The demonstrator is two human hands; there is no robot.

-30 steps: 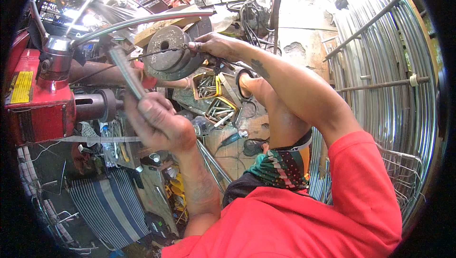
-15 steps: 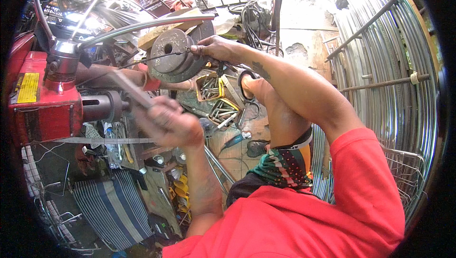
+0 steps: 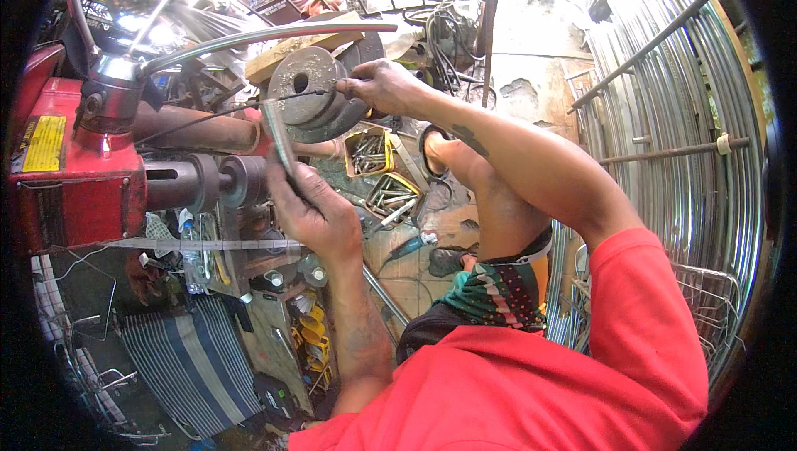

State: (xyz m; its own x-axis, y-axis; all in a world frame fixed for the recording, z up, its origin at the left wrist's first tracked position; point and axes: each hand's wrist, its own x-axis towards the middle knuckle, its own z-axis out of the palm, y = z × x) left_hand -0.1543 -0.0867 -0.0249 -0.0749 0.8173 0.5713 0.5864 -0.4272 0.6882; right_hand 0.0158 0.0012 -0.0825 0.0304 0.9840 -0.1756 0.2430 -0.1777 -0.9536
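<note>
My left hand (image 3: pixel 320 214) is closed around the lower end of a thin, flat grey strip (image 3: pixel 281 137), which stands steeply upward. Just left of those fingers is the dark cylindrical spindle (image 3: pixel 243 181) of a red machine (image 3: pixel 79 177). My right hand (image 3: pixel 386 87), arm stretched forward, pinches the end of a slim dark rod (image 3: pixel 249 108) running left toward the machine. Behind the rod sits a thick, worn metal disc (image 3: pixel 299 78) with a centre hole, another round piece partly hidden behind it.
A curved tube (image 3: pixel 274 32) arches from the machine top. Yellow-edged trays (image 3: pixel 392 194) hold bolts and metal pieces. Long metal bars (image 3: pixel 656 86) fill a rack at right. A striped folding chair (image 3: pixel 195 368) stands lower left, with a blue power tool (image 3: pixel 405 248) on the floor.
The strip in my left hand has swung from leaning far left to nearly upright, and that hand has slowed. My right hand keeps its pinch on the rod, barely shifted.
</note>
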